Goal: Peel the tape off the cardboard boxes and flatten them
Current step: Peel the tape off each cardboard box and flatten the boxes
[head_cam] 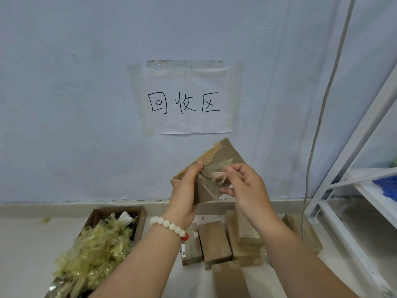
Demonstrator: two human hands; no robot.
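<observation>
Cardboard, ribbed and brown, is up in front of the wall. The left hand (185, 190) wraps round the lower end of the small box (227, 151) to steady it. The right hand (247, 186) pinches a glossy, crinkled strip of clear tape (214, 168), lifting it off the seam. Torn paper skin leaves the corrugations bare. Down on the floor (21, 254) more taped boxes (214, 241) wait beside an open carton (117, 209) stuffed with yellowish tape scraps (94, 252).
</observation>
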